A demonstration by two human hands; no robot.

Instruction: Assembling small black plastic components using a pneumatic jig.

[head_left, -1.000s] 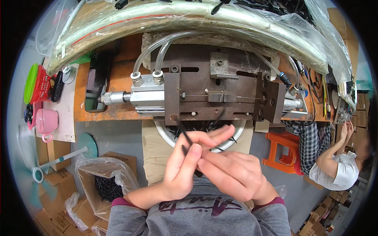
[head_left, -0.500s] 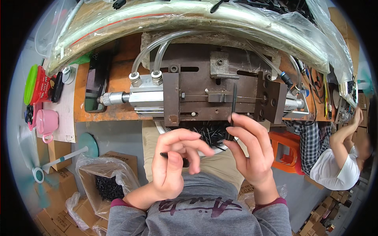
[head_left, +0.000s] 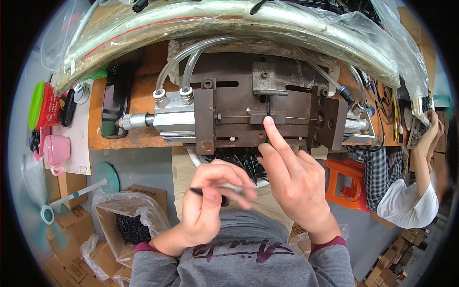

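My right hand [head_left: 301,184] reaches over the metal fixture [head_left: 235,103]. Its index finger is stretched out, with the tip on the small central block [head_left: 280,119]; the other fingers are bent and hold nothing visible. A thin black stick [head_left: 268,104] lies in the block, pointing away from me, its near end under that fingertip. Nearer my body, my left hand [head_left: 203,210] is curled round a short black piece [head_left: 196,191], partly hidden by the fingers, which are slightly blurred. Below the fixture's front edge, many black sticks [head_left: 241,160] lie in a white container on my lap.
Silver cylinders [head_left: 177,119] with clear hoses flank the fixture on the wooden bench [head_left: 143,139]. A phone [head_left: 114,103] and pink cup [head_left: 56,149] are left. A plastic-lined box [head_left: 131,227] stands below left, an orange stool [head_left: 351,182] right. Another person [head_left: 406,208] works at far right.
My right hand has moved away from me, from holding the black stick upright to touching it with the index finger in the fixture. My left hand still keeps its black piece, its fingers shifting slightly.
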